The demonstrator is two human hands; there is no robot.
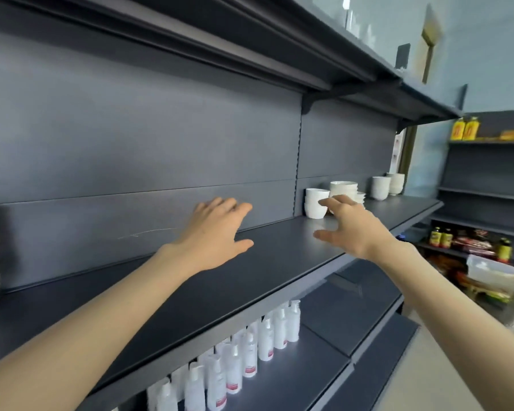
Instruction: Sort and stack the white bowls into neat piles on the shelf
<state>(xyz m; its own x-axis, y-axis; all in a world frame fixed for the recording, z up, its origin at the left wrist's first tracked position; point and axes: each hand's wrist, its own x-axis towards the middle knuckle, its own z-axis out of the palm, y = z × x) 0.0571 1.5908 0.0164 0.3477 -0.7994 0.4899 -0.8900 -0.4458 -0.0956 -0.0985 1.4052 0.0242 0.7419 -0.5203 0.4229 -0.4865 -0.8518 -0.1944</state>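
Hovering: R hand (343, 222) near bowl stack (314, 206); L hand (217, 235) empty.

The shelf (250, 280) looks like dark grey painted metal — matt and smooth, with a soft sheen. The white bowls (315, 203) look glazed and glossy; the bottles (250, 351) below are clear, shiny plastic.

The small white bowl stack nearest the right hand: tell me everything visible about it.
The small bowl stack looks like two plain white, glossy bowls, seemingly ceramic, nested upright, rims up. It stands on the dark shelf close to the back panel, left of a wider white pile. The right hand, fingers spread, reaches toward it; a fingertip overlaps its right edge in the picture, but contact cannot be told.
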